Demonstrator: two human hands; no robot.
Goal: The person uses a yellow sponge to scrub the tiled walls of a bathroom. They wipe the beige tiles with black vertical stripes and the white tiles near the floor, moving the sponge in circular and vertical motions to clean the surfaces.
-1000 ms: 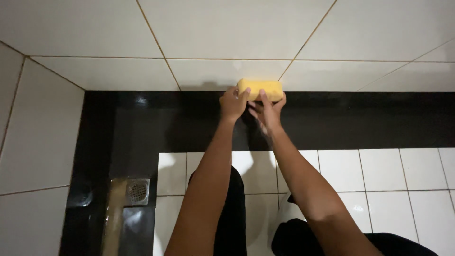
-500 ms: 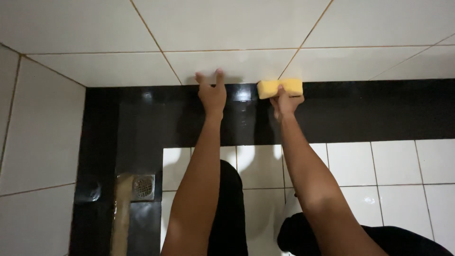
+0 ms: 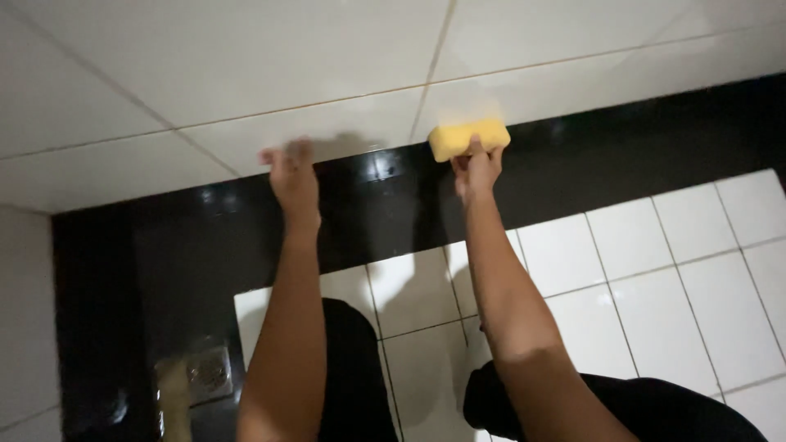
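Yellow and soft-looking, the sponge [image 3: 469, 137] sits pinched in the right hand [image 3: 476, 168], whose fingers close around its lower edge while the block itself presses against the white wall tile [image 3: 270, 74] just above the black band [image 3: 622, 155]. Only the knuckles and the back of that hand show; the fingertips are hidden behind the sponge, so how deep the hold goes is hard to say. Motion blur softens the sponge's upper edge.

Off to the side, well apart from it, the left hand [image 3: 292, 176] holds nothing. Its fingers are spread and pointing up, reaching the seam where black band meets white tile, but they are blurred, and whether the palm lies flat on the wall cannot be told.

Both forearms run down and out of the bottom of the view, cut off before the elbows. Between and below them dark clothing [image 3: 352, 376] covers part of the white floor tiles [image 3: 655, 270]; its shape is lost in shadow. At lower left a metal floor drain [image 3: 206, 372] sits in the black border, dim and glary, with a pale upright streak [image 3: 170, 397] beside it that is too blurred to identify. A grey wall [image 3: 24, 311] at far left is cropped by the edge.
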